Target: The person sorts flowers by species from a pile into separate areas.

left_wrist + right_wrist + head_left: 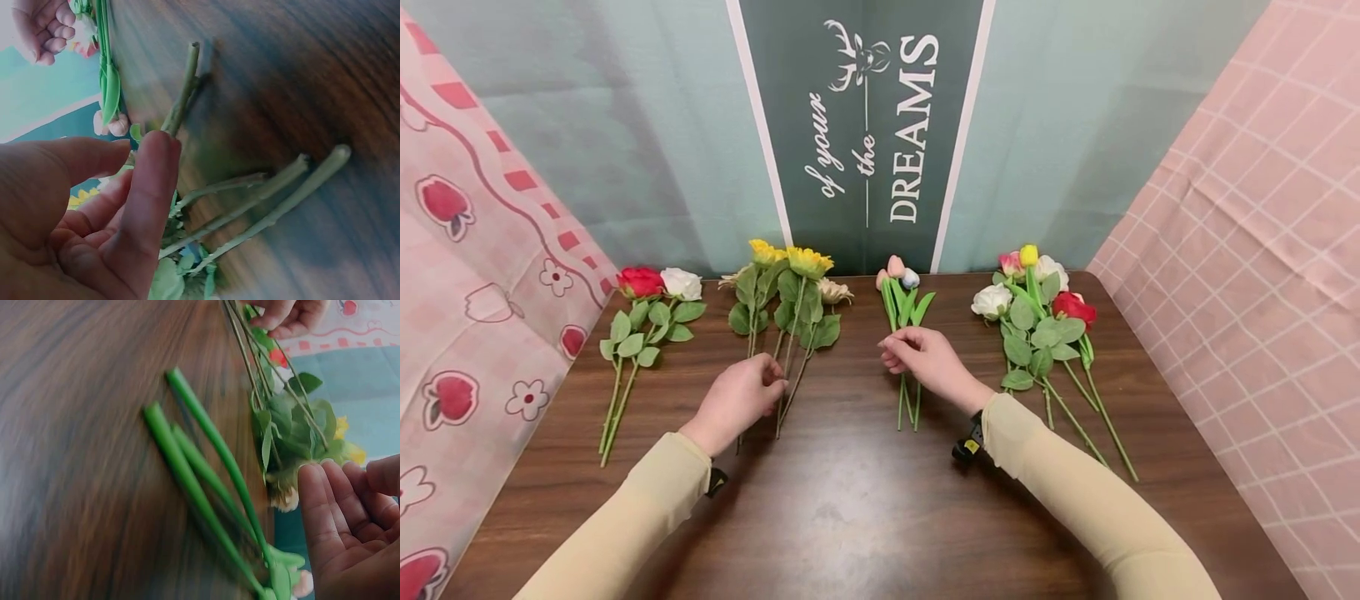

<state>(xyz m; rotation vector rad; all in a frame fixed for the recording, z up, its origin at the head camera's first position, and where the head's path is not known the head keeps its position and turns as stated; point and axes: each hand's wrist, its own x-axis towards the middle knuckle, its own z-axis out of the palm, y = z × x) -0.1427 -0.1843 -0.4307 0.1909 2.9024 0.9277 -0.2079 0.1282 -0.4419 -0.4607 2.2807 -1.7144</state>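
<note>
Two yellow sunflowers (808, 262) and two pale, daisy-like flowers (835, 291) lie in a bunch left of centre. My left hand (741, 397) hovers at their lower stems. In the left wrist view one stem (189, 81) passes behind a finger, and a gap shows between thumb and fingers. Three artificial tulips (896, 267), two pink and one white-blue, lie to the right of that bunch. Loosely curled and holding nothing, my right hand (925, 358) is over the tulip stems (187, 462); the right wrist view shows its fingers beside them.
A red rose (640, 282) and a white rose (682, 284) lie at the left. On the right is a mixed bunch with a red rose (1074, 310), white roses and a yellow tulip (1028, 255). Cloth hangings stand around the brown wooden table (850, 517).
</note>
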